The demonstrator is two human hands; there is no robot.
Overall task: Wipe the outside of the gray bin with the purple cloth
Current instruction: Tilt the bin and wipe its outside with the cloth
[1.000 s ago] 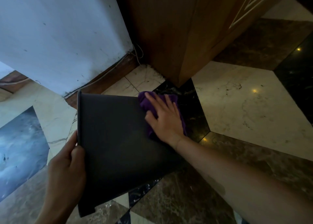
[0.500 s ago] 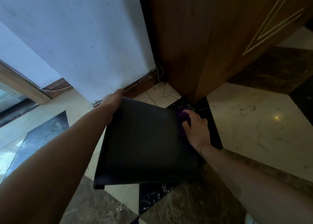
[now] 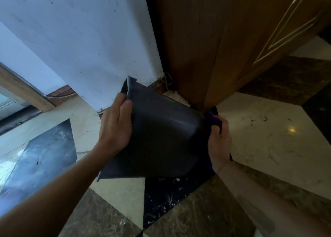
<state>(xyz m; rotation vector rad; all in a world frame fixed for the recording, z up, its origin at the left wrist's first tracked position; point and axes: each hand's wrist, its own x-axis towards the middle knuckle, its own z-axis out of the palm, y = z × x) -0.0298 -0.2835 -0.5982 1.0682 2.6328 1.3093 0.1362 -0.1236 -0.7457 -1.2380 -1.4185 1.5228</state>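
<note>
The gray bin (image 3: 161, 138) is tipped on its side over the marble floor, its open rim toward the left and its base toward the right. My left hand (image 3: 115, 127) grips the bin's rim, thumb on the outer wall and fingers inside. My right hand (image 3: 219, 143) presses the purple cloth (image 3: 214, 120) against the bin's base end at the right. Only a small fold of the cloth shows above my fingers and a strip below my wrist; the rest is hidden under my hand.
A white wall (image 3: 80, 39) stands right behind the bin, with a wooden skirting and a thin cable at its foot. A brown wooden cabinet (image 3: 215, 39) rises at the back right. Patterned marble floor (image 3: 268, 129) spreads all around.
My left hand shifted from the bin's far corner to a grip on its rim, and the bin rolled so a rounded edge faces me. My right hand slid with the cloth down the base end.
</note>
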